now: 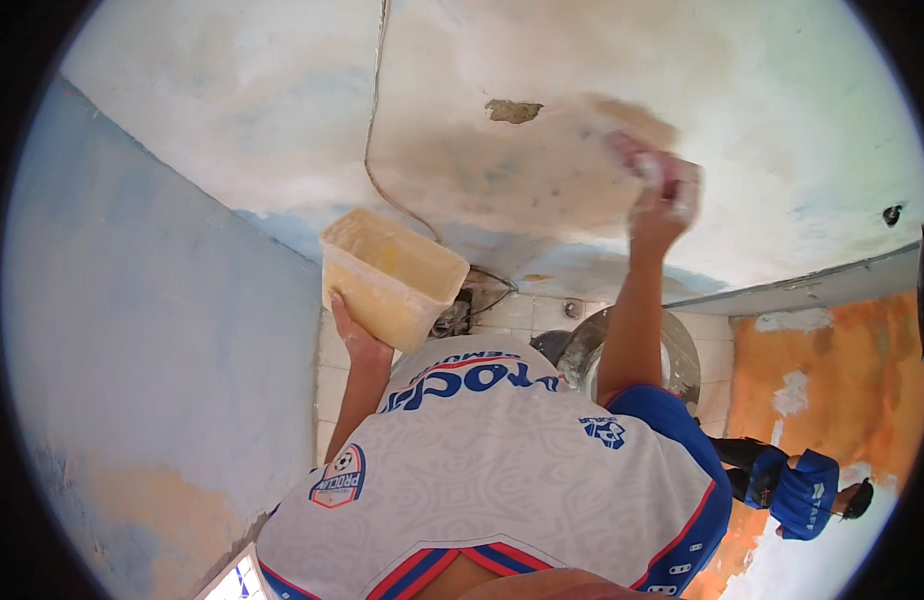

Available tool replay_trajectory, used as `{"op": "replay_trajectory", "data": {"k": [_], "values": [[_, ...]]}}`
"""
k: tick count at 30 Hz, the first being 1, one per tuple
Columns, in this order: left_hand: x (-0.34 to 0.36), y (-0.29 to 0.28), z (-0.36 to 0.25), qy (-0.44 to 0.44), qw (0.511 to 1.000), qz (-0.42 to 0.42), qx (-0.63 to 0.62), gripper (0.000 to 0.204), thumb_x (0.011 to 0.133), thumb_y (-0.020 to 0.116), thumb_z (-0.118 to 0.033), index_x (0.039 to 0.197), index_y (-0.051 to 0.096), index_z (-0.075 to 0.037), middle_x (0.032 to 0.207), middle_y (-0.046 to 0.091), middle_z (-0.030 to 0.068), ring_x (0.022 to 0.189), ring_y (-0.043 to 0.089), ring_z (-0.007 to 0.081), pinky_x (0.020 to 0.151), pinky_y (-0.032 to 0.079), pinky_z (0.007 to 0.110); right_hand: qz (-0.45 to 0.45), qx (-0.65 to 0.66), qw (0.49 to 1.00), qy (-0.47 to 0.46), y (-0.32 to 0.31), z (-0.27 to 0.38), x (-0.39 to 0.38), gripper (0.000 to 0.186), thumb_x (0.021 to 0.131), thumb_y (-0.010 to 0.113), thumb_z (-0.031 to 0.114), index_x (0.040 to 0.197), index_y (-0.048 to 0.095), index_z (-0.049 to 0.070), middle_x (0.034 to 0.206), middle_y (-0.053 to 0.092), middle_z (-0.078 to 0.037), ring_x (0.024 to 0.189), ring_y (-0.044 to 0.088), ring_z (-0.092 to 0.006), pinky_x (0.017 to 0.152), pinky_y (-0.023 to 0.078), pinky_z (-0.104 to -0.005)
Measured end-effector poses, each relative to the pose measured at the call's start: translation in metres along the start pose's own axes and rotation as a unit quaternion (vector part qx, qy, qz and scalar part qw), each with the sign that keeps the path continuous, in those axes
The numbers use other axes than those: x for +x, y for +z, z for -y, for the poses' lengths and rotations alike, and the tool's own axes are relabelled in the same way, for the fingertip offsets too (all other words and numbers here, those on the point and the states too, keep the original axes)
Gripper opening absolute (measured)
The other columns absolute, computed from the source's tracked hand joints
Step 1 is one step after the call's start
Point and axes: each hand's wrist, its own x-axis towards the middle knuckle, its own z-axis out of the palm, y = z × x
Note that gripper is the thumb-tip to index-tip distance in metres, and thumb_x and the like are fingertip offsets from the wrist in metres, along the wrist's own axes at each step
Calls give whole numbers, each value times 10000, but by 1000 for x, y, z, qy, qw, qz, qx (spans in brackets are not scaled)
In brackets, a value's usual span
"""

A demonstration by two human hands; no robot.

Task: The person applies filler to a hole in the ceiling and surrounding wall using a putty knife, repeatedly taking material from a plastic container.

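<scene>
My left hand grips a cream rectangular plastic tub from its near side, thumb and fingers against the outer wall. The tub is tilted; its inside is smeared with pale residue. Farther up and to the right, my right hand is closed close to the patchy wall and smeared by motion. What it holds is too blurred to name; a brownish streak shows just beyond the fingers. Left of that hand, a small rough-edged brown hole breaks the wall's surface.
A thin cable runs down the wall. Below stands a large round basin on the tiled floor, partly behind my right arm. A bluish side wall rises at left. Another person in blue stands at right, by an orange wall.
</scene>
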Motion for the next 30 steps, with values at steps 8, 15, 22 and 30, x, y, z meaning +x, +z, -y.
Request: {"op": "replay_trajectory", "data": {"k": [8, 15, 22, 30], "values": [[13, 10, -31, -42, 998, 38, -7, 651, 1068, 382, -566, 1554, 370, -132, 1533, 476, 110, 1388, 483, 311, 1147, 424, 480, 22, -407, 855, -322, -10, 19, 14, 120, 869, 730, -9, 971, 760, 46, 842, 690, -86, 792, 650, -286, 680, 534, -375], [37, 1, -40, -95, 991, 90, -5, 653, 1062, 405, -561, 1558, 373, -137, 1542, 474, 111, 1402, 475, 316, 1159, 413, 477, 216, -392, 851, -274, 13, 25, -2, 113, 836, 798, 68, 894, 704, 44, 817, 647, -116, 767, 631, -309, 667, 525, -415], [41, -15, -49, -124, 990, 74, -8, 664, 1057, 419, -563, 1556, 378, -126, 1535, 486, 111, 1392, 488, 315, 1158, 418, 472, 52, -356, 910, -205, -6, 73, -2, 85, 873, 772, 56, 868, 694, 22, 844, 678, -108, 721, 622, -270, 640, 519, -396], [49, -40, -56, -153, 987, 45, 25, 653, 1063, 407, -560, 1542, 395, -117, 1515, 505, 114, 1377, 503, 313, 1148, 431, 468, 202, -410, 843, -283, -8, 36, 22, 76, 887, 757, 69, 936, 737, 14, 900, 726, -123, 801, 686, -280, 693, 559, -358]]}}
